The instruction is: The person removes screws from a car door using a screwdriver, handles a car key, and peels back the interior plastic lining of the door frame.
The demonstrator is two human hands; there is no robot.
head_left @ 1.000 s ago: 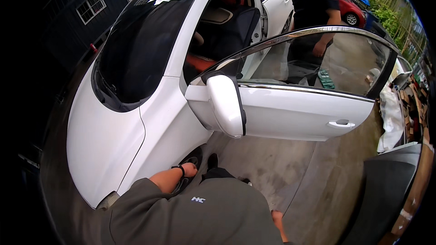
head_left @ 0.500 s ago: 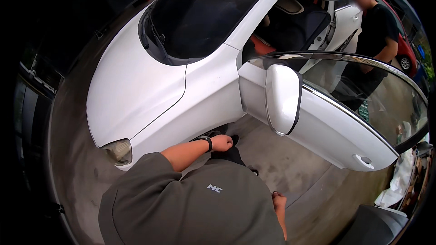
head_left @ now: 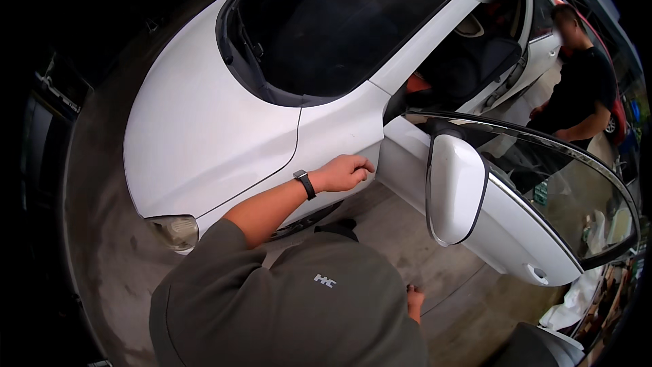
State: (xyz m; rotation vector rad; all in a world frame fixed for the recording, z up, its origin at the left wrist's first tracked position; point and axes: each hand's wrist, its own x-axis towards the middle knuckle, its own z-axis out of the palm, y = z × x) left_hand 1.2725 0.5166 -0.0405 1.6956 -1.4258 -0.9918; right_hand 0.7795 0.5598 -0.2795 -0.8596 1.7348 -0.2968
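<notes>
My left hand (head_left: 346, 173), with a black-strapped watch (head_left: 305, 183) on its wrist, is stretched out beside the front fender (head_left: 336, 129) of a white car. Its fingers are loosely bent, the index finger pointing at the gap by the open front door (head_left: 506, 234), and nothing shows in them. Whether it touches the panel I cannot tell. The white side mirror (head_left: 456, 190) stands to the right of it. My right hand (head_left: 414, 301) hangs low at my right side with its fingers curled; my body partly covers it, and what it may hold is hidden.
Behind the open door a person in black (head_left: 577, 98) stands by the rear of the car. A red car (head_left: 615, 122) is farther back. White sheeting (head_left: 570, 309) and clutter lie at the lower right, near a dark grey panel (head_left: 526, 346). The hood (head_left: 204, 122) spreads to the left.
My left hand has risen from low beside the wheel to fender height and moved right. The view has shifted, and the other person has turned and now stands farther right. My right hand stays low.
</notes>
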